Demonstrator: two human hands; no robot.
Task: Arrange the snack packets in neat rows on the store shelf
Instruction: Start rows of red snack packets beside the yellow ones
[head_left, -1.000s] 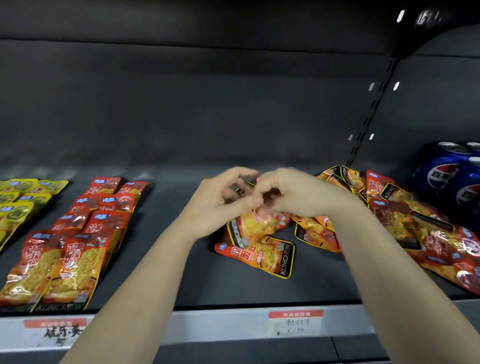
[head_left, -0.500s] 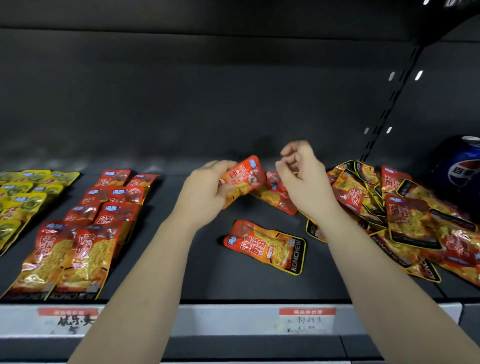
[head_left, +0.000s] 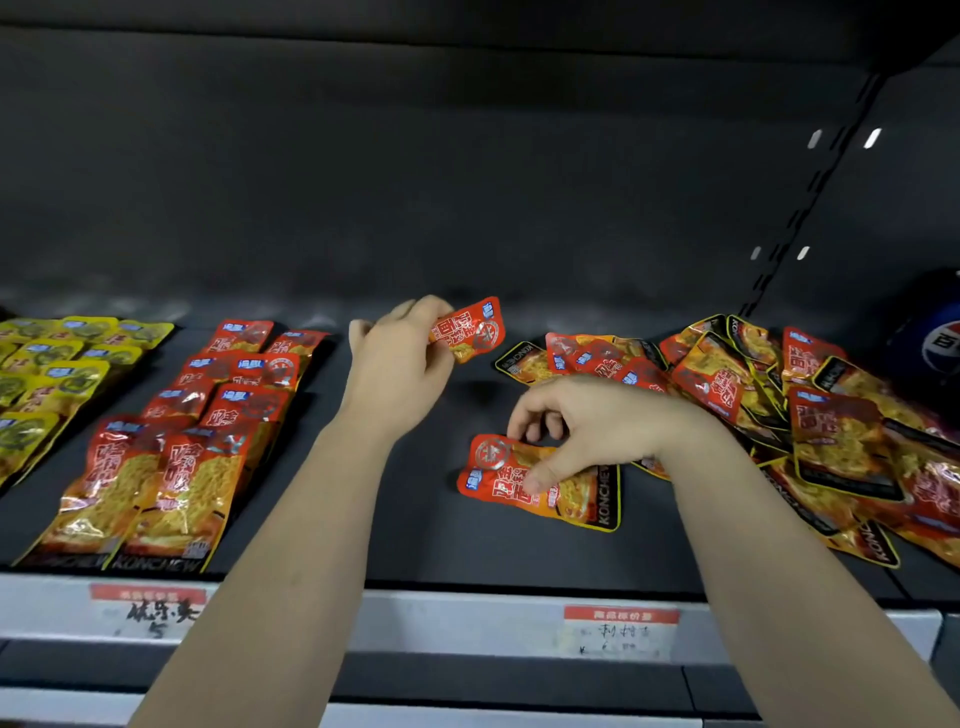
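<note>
Placement decides this step. The left hand (head_left: 400, 364) pinches a red packet (head_left: 470, 330) in its fingers, lifted just above the shelf (head_left: 415, 540) towards the back. The right hand (head_left: 582, 431) has its thumb pressed on the face of a loose packet (head_left: 540, 486) lying flat mid-shelf, with its fingers curled over the far edge, so I take it as a grip about to lift.

The likely aim is a third column just beside the red rows (head_left: 208, 415). In those rows each packet's long axis runs front to back, the blue logo end is at the back, the black band faces the shelf lip, and the packets overlap like shingles. To match them, start at the back and work forward, with the side edges parallel to the neighbouring column.

Both packets need a turn first. The loose packet's long axis lies across the shelf, with its black band to the right and its logo end to the left. A quarter turn would bring the band to the front. The red packet is tilted, logo corner up and to the right, and its other end is hidden in the hand.

The pile (head_left: 779, 405) on the right lies in all directions and is not yet sorted.
</note>
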